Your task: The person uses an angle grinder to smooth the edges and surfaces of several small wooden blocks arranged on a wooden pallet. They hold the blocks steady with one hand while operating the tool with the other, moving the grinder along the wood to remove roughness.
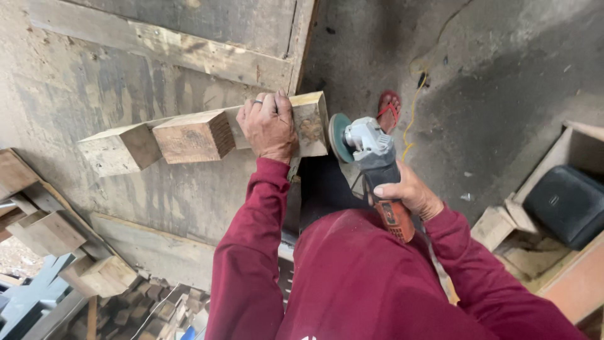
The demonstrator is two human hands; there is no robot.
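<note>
My left hand (269,126) presses down on a long wooden block (311,126) that lies on a worn wooden workbench (126,75); its end sticks out at the bench's right edge. My right hand (408,192) grips the orange handle of an angle grinder (376,165). The grinder's green disc (340,137) stands just right of the block's end face, close to it; contact cannot be told. Two shorter wooden blocks (189,136) (119,149) lie left of my left hand, against the long block. I wear dark red sleeves.
A foot in a red sandal (389,108) and a yellow cable (413,107) are on the concrete floor beyond the grinder. A wooden box with a black case (566,203) sits at right. Wood offcuts (50,234) pile up at lower left.
</note>
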